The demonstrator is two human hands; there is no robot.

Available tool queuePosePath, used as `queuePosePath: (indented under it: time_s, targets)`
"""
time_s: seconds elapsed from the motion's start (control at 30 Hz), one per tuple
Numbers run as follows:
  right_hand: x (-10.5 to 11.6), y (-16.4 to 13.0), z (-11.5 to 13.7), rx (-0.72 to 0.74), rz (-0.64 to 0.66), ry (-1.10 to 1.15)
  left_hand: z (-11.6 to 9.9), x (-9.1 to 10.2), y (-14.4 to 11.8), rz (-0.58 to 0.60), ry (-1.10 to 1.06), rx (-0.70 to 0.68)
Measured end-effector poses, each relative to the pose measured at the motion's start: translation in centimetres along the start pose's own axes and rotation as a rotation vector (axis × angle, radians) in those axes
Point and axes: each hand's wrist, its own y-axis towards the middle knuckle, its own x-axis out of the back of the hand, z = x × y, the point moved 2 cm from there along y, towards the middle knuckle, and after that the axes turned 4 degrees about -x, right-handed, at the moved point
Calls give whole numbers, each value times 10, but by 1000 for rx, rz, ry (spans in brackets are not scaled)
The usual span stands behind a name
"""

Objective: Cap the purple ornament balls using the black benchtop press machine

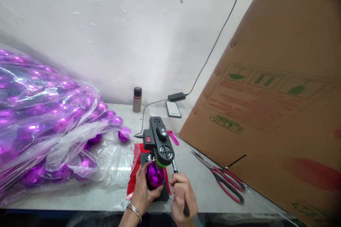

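Left hand (pixel 142 191) cups purple bauble (pixel 155 175); right hand (pixel 182 197) grips press lever (pixel 176 168)

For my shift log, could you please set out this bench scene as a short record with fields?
Left hand: the left hand cups a purple ball under the press head
Right hand: the right hand grips the lever
Machine: a small black press on a red mat
Left of it: a bag of purple balls
Right of it: scissors, lying open, by a cardboard box
Behind: a phone, a can, an adapter
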Motion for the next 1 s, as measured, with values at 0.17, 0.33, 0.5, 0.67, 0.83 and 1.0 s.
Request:
queuePosePath:
  time_s: [0.17, 0.33, 0.5, 0.67, 0.83, 1.0]
  targets:
    - [4, 34, 16, -51, 38, -20, -1, 2, 0, 8, 5, 4]
    - [-1, 77, 35, -136, -32, 48, -6, 5, 3, -12, -61, 18]
    - [7, 72, 35, -122, 33, -71, -13, 22, -10, -4, -142, 66]
    - [43, 11, 18, -205, 127, -202, 7, 66, -81, -53, -160, 103]
    - [69, -120, 1, -627, 970, -271, 47, 78, -150, 286, 22, 216]
    - [84, -218, -3, -901, 1438, -488, 50, 59, -137, 566, 461, 264]
